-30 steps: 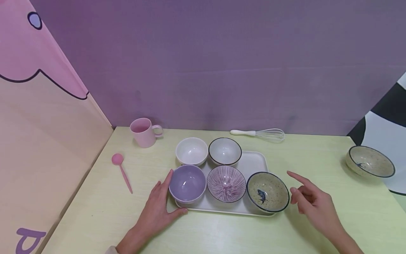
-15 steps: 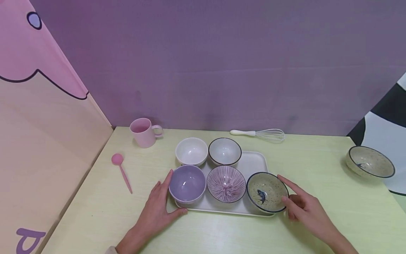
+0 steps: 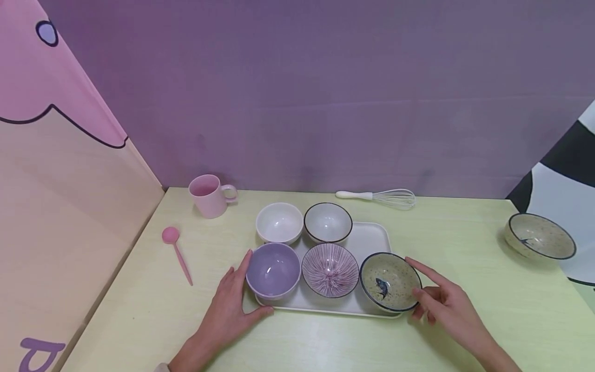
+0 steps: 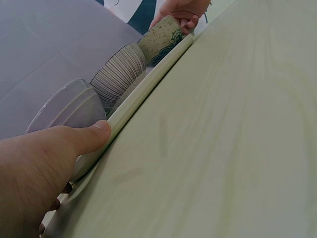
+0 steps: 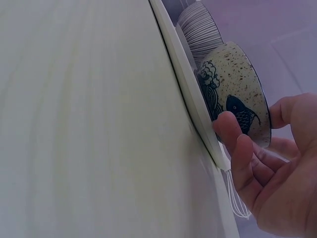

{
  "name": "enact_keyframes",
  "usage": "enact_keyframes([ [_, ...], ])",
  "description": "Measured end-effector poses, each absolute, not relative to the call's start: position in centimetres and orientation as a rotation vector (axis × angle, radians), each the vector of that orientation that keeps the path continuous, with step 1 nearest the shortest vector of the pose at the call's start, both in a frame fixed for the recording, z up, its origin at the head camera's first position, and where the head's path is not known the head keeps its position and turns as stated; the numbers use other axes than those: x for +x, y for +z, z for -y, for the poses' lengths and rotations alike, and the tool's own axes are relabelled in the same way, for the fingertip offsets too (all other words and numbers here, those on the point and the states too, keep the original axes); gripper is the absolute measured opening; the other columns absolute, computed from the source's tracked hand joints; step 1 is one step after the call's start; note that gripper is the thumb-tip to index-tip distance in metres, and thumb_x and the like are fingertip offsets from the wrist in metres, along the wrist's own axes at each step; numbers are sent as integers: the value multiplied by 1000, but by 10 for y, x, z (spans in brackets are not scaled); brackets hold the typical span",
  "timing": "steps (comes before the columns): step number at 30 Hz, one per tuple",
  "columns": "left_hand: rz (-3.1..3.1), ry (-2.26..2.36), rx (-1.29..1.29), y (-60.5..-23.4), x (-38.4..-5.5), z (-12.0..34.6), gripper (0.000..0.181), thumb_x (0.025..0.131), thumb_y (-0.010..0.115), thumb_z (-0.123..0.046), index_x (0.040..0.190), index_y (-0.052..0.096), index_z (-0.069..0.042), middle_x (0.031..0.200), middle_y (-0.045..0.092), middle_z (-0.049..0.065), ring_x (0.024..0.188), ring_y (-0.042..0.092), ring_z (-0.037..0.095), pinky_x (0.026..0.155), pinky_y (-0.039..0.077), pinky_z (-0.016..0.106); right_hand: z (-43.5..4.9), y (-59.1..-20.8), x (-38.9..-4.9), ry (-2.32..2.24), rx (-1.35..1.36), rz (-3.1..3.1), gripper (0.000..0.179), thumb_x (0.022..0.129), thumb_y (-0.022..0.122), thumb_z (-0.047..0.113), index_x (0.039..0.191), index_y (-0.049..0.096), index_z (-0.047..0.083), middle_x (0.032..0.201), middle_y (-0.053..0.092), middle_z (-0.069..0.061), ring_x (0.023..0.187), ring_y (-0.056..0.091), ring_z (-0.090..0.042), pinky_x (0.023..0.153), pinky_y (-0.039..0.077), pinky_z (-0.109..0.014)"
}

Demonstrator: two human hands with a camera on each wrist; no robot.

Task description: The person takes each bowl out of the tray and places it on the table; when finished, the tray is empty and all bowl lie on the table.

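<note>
In the head view, my left hand [image 3: 228, 310] lies at the left front corner of a white tray [image 3: 321, 308], its fingers beside a purple bowl [image 3: 273, 271] and its thumb along the tray's front edge. My right hand [image 3: 448, 310] holds a speckled bowl with a blue fish [image 3: 390, 281] at the tray's right end. Its thumb and index finger are at the rim, as the right wrist view also shows, while the other fingers curl near the bowl's lower wall [image 5: 230, 74]. Between these bowls sits a striped bowl [image 3: 330, 270]. Behind are a white bowl [image 3: 279, 223] and a dark-rimmed bowl [image 3: 328, 222].
A pink mug [image 3: 209, 197] and a pink spoon [image 3: 171, 236] are on the left. Near the back edge lies a white whisk [image 3: 376, 197]. Another speckled bowl [image 3: 539, 237] stands at the far right. A purple backdrop [image 3: 325, 103] rises behind the table.
My right hand has moved left from beside the speckled bowl to its rim. The left hand stays at the tray corner, and the bowls keep their places.
</note>
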State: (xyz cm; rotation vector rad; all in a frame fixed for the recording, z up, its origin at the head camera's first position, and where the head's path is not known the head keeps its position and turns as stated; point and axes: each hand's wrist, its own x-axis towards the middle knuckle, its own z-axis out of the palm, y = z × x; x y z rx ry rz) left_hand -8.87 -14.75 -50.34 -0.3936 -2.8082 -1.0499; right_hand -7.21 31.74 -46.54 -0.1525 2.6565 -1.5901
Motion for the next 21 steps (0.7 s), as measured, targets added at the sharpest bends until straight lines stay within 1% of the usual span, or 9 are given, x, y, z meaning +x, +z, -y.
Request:
enact_keyframes([
  [7,2789,-1043,-411,-505,-89,148,133,79,102,-41,180,16,-26,175,44,13,157,40,55,129,36,70,-316,-468,-71,-1698,-169,-2630,64,109,59,-6,167,51,18,66,73,-9,59,72,-23,47,58,-32],
  [12,2803,-1044,-393,-505,-89,148,133,79,101,-42,180,16,-28,175,44,14,158,38,56,127,37,72,-316,-468,-70,-1752,-194,-2621,66,107,57,-10,166,54,20,67,74,-11,59,74,-23,47,59,-33],
  [21,2816,-1049,-377,-504,-88,148,132,80,101,-42,180,16,-30,175,44,13,158,37,57,126,38,74,-320,-464,-70,-1821,-101,-2612,66,108,57,-9,164,57,25,72,76,-12,59,74,-23,47,61,-34],
])
